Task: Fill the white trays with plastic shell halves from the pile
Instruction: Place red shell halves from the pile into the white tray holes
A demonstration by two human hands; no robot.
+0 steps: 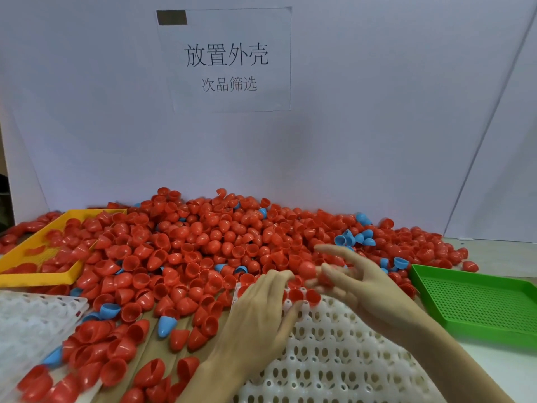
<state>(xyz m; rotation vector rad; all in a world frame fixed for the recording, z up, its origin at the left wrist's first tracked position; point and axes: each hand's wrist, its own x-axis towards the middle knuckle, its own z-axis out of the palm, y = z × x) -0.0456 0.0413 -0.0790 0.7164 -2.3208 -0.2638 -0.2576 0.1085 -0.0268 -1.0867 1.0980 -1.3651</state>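
Red plastic shell halves [203, 242], thin-walled cups with a few blue ones among them, lie heaped across the table from nine o'clock to three o'clock, spilling toward the person. They look light, stiff and smooth, so likely to skid or nest into each other; a pinch across the open rim seems the surest hold.

The white moulded plastic tray with round sockets [334, 359] sits at six o'clock, only its far row holding a few red halves. The left hand [258, 309] rests on the tray's far-left corner, fingers bent among the shells; whether it grips one cannot be told. The right hand [357, 283] hovers at the tray's far edge, blurred, fingers spread, a red half seemingly at its fingertips.

A second white tray [32, 318] lies at eight o'clock, a yellow perforated tray [35, 279] at ten, and a green perforated tray [476, 301] at four. Loose shells crowd the working tray's far and left edges; open room is mainly above it.
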